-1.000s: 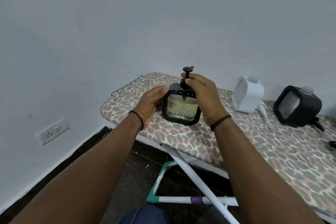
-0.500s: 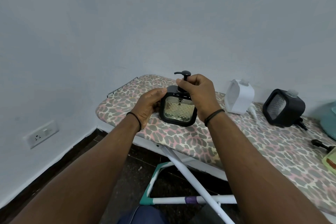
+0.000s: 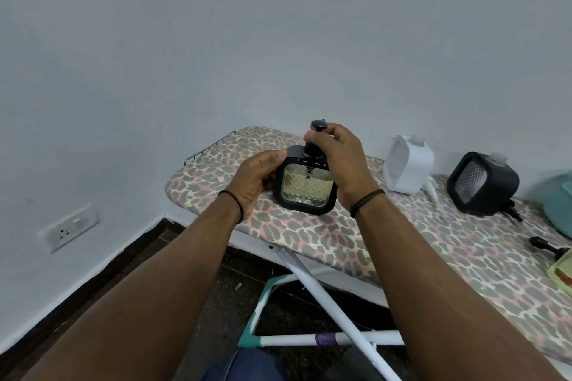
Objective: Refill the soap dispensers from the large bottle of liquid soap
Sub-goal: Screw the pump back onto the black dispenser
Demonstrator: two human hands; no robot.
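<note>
A square black soap dispenser with a clear patterned window stands on the leopard-print ironing board. My left hand grips its left side. My right hand curls round the black pump collar on top, the pump head showing above my fingers. A white dispenser and a second black dispenser stand further right, both without pumps. The large soap bottle is not clearly in view.
A loose white pump lies by the white dispenser and a loose black pump lies at the right. A teal object and a green item sit at the right edge. A wall socket is low left.
The pump head has turned under my right hand, its spout swinging round from the left. My view has shifted, so more of the board's right end shows. The dispenser stays in place.
</note>
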